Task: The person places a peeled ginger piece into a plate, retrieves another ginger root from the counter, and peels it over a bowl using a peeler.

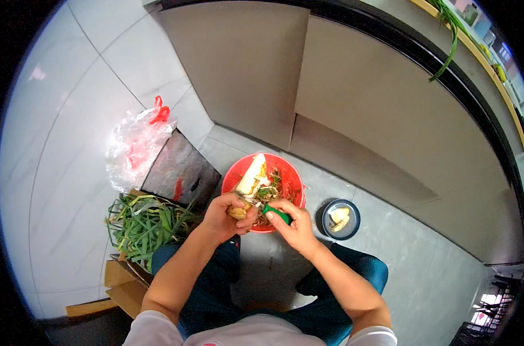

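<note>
My left hand (230, 216) is closed around the lower end of a long, pale, partly peeled root vegetable (251, 177), whose white upper part points away from me. Its lower end still has yellow-brown skin. In my right hand (298, 226) is a peeler with a green handle (277, 214); its head lies against the vegetable beside my left fingers, partly hidden. Both hands are over the near side of a red bucket (297, 179) that holds brown and green peelings. To the right, a dark-rimmed bowl (325, 221) on the floor contains pale peeled pieces (339, 218).
At left, green leafy stalks (149, 228) fill a cardboard box (123, 288). Behind them stand a dark mesh-sided bin (178, 164) and a clear plastic bag (136, 147). Grey cabinets (377, 104) rise ahead; green leaves (446, 57) hang over the counter edge.
</note>
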The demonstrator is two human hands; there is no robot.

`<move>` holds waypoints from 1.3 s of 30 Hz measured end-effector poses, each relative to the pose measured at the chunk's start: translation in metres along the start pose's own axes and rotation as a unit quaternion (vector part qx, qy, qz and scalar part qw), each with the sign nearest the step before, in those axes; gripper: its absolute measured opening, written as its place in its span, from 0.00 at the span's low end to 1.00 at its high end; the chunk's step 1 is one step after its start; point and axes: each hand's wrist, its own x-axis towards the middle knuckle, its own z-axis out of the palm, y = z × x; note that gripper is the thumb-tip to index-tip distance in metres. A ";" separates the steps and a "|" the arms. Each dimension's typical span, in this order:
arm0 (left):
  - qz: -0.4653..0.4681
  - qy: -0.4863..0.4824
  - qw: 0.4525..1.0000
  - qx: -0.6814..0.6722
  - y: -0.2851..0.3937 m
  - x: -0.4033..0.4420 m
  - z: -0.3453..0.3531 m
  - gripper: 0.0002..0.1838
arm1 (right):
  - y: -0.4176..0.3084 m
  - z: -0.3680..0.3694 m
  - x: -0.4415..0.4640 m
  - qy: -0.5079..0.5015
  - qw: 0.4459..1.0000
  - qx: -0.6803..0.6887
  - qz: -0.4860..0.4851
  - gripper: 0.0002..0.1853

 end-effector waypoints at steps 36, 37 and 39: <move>-0.012 0.015 1.000 0.004 0.002 0.000 0.014 0.12 | 0.029 -0.013 0.027 0.096 0.976 0.167 0.103 0.09; -0.001 0.032 0.999 0.018 0.002 0.000 0.017 0.17 | 0.024 -0.013 0.027 0.067 0.970 0.191 0.135 0.09; 0.010 0.049 0.998 0.030 0.002 -0.001 0.020 0.22 | 0.014 -0.014 0.024 0.029 0.976 0.169 0.135 0.10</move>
